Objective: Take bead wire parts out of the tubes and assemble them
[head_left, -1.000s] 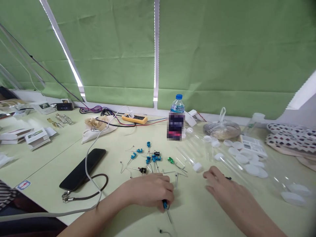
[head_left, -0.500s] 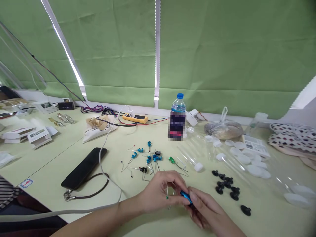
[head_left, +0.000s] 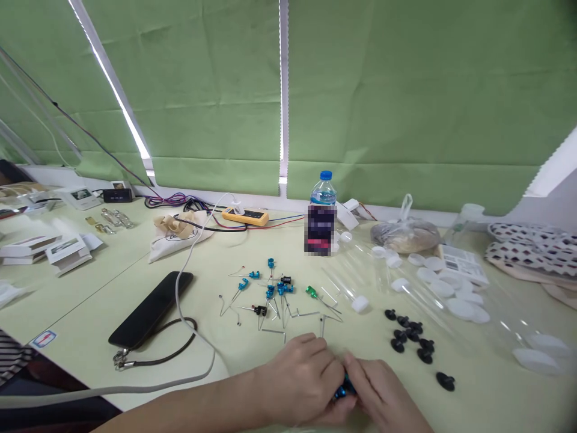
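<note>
1. Phone [head_left: 151, 310] lies on the bench [head_left: 360, 334] well left of the hands, with its long axis slanting away from them toward upper right.
2. Blue clamp-like pieces [head_left: 283, 288], loose, lie beyond the left hand, among black ones and thin bent wires; an L-shaped rod [head_left: 273, 331] lies nearer, just ahead of its knuckles.
3. Green piece [head_left: 311, 292] sits beyond the knuckles, its wire pointing rightward and back toward the hands.
4. Left hand [head_left: 306, 379] is curled narrow around one side of the held blue part [head_left: 341, 391].
5. That part sits directly between the hands, touching both, so neither is nearer. Its visible strip is short; I cannot tell its long axis.
6. Right hand [head_left: 383, 394] closes narrowly on the other side, its fingers partly hidden.
7. Black discs [head_left: 445, 380] lie apart, right of the right hand; white caps [head_left: 460, 310] lie beyond them.
</note>
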Available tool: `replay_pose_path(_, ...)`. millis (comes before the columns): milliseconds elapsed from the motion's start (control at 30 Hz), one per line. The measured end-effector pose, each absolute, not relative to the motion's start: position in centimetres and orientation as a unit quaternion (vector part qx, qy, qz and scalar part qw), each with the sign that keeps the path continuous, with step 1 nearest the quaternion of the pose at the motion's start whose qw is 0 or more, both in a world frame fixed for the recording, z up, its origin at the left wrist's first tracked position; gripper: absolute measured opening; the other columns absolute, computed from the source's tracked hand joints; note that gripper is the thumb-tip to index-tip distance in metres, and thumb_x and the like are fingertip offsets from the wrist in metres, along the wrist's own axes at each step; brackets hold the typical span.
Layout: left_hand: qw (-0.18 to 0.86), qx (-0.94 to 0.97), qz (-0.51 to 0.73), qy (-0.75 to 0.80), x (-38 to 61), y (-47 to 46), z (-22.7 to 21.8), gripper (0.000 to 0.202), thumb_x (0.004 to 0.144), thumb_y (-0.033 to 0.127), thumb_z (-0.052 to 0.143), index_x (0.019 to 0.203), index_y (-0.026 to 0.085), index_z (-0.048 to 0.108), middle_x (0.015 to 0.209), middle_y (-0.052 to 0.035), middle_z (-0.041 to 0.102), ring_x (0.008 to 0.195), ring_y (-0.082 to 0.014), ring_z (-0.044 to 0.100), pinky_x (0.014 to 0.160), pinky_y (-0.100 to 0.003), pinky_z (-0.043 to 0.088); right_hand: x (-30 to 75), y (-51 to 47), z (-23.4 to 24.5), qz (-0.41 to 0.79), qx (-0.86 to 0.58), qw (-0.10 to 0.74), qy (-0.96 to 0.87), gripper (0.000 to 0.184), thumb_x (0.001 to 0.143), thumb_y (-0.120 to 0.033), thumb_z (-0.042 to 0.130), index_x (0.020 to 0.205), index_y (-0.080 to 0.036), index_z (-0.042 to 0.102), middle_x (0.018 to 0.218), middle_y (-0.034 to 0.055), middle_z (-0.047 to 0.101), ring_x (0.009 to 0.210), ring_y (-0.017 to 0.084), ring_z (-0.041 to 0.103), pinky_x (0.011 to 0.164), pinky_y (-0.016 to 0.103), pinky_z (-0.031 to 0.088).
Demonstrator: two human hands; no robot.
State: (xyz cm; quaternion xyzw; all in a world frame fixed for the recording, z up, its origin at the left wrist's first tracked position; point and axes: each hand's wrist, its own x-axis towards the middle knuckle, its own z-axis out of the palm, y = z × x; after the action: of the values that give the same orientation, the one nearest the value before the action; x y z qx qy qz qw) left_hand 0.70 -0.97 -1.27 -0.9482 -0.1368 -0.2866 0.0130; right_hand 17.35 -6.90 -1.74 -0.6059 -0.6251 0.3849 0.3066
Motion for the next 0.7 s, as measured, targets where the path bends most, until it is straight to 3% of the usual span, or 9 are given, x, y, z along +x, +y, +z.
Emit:
replay_pose_path(133, -0.271, -0.912, -0.247, -0.185, 0.3, -1.4, 0.1, 0.034, 0.095, 0.036, 0.025, 0.075, 0.017, 0.046, 0.063, -0.0007, 0.047, 0.056, -0.0126, 0.041, 0.055, -0.025, 0.037, 16.5, -6.6, 0.5, 0.311, -0.576, 0.332, -0.679, 0.044, 0.097, -0.045, 0.026, 0.062, -0.023, 0.039, 0.059, -0.0003, 0.047, 0.055, 0.016, 0.046, 0.054, 0.028, 0.037)
replay_pose_path(233, -0.447, -0.831, -0.219, -0.246, -0.3, -1.4, 1.5, 0.044, 0.098, 0.044, 0.017, 0.069, 0.018, 0.039, 0.062, 0.0023, 0.036, 0.056, -0.0102, 0.035, 0.052, -0.023, 0.032, 16.8, -6.2, 1.4, 0.345, -0.52, 0.362, -0.693, 0.034, 0.097, -0.043, 0.029, 0.075, -0.024, 0.044, 0.071, -0.0004, 0.047, 0.064, 0.016, 0.05, 0.059, 0.026, 0.04)
replay_pose_path(300, -0.476, -0.803, -0.223, -0.282, -0.6, -1.2, 1.9, 0.05, 0.097, 0.05, 0.015, 0.066, 0.018, 0.038, 0.061, 0.0025, 0.035, 0.057, -0.0106, 0.034, 0.054, -0.023, 0.032, 17.3, -5.8, 1.5, 0.403, -0.49, 0.388, -0.668, 0.022, 0.094, -0.046, 0.039, 0.097, -0.026, 0.048, 0.089, 0.0021, 0.054, 0.081, 0.018, 0.056, 0.071, 0.027, 0.045)
replay_pose_path(367, -0.483, -0.793, -0.23, -0.29, -0.7, -1.0, 2.1, 0.052, 0.096, 0.052, 0.015, 0.066, 0.018, 0.04, 0.061, 0.002, 0.037, 0.058, -0.0108, 0.036, 0.056, -0.024, 0.034, 17.7, -5.5, 1.3, 0.459, -0.489, 0.398, -0.626, 0.03, 0.09, -0.049, 0.047, 0.11, -0.027, 0.046, 0.099, 0.0034, 0.057, 0.088, 0.019, 0.057, 0.074, 0.028, 0.046)
replay_pose_path(400, -0.493, -0.79, -0.232, -0.281, -0.7, -1.0, 2.1, 0.052, 0.096, 0.052, 0.017, 0.066, 0.017, 0.043, 0.062, 0.0015, 0.039, 0.059, -0.011, 0.038, 0.058, -0.024, 0.036, 17.8, -5.4, 1.2, 0.482, -0.498, 0.393, -0.605, 0.032, 0.09, -0.051, 0.046, 0.11, -0.026, 0.047, 0.095, 0.0031, 0.059, 0.083, 0.018, 0.058, 0.071, 0.027, 0.046)
replay_pose_path(467, -0.53, -0.782, -0.233, -0.23, -0.5, -1.0, 2.1, 0.052, 0.096, 0.051, 0.022, 0.07, 0.016, 0.05, 0.065, -0.0007, 0.046, 0.063, -0.0124, 0.045, 0.063, -0.025, 0.04, 17.7, -5.3, 1.2, 0.524, -0.508, 0.358, -0.582, 0.038, 0.092, -0.056, 0.037, 0.091, -0.022, 0.054, 0.073, 0.0009, 0.059, 0.064, 0.015, 0.055, 0.058, 0.025, 0.043)
replay_pose_path(567, -0.577, -0.768, -0.23, -0.161, -0.3, -1.2, 2.2, 0.051, 0.096, 0.049, 0.023, 0.079, 0.014, 0.057, 0.072, -0.0041, 0.053, 0.071, -0.015, 0.052, 0.072, -0.028, 0.044, 17.6, -5.3, 1.6, 0.553, -0.499, 0.305, -0.593, 0.052, 0.093, -0.058, 0.029, 0.063, -0.02, 0.048, 0.053, -0.0021, 0.048, 0.049, 0.012, 0.046, 0.049, 0.024, 0.035)
replay_pose_path(633, -0.566, -0.769, -0.231, -0.186, -0.4, -1.2, 2.2, 0.049, 0.096, 0.048, 0.025, 0.075, 0.015, 0.055, 0.067, -0.0009, 0.048, 0.065, -0.0127, 0.048, 0.066, -0.026, 0.041, 17.9, -5.2, 2.1, 0.529, -0.496, 0.302, -0.619, 0.043, 0.092, -0.054, 0.038, 0.068, -0.02, 0.051, 0.063, -0.0012, 0.051, 0.059, 0.014, 0.05, 0.056, 0.025, 0.038)
replay_pose_path(700, -0.534, -0.777, -0.232, -0.239, -0.6, -1.0, 2.1, 0.048, 0.096, 0.048, 0.027, 0.068, 0.016, 0.048, 0.062, 0.0021, 0.04, 0.059, -0.0103, 0.04, 0.059, -0.024, 0.035, 18.4, -5.0, 2.4, 0.496, -0.507, 0.317, -0.63, 0.026, 0.086, -0.049, 0.054, 0.09, -0.023, 0.055, 0.081, -0.0002, 0.055, 0.074, 0.016, 0.052, 0.066, 0.025, 0.041)
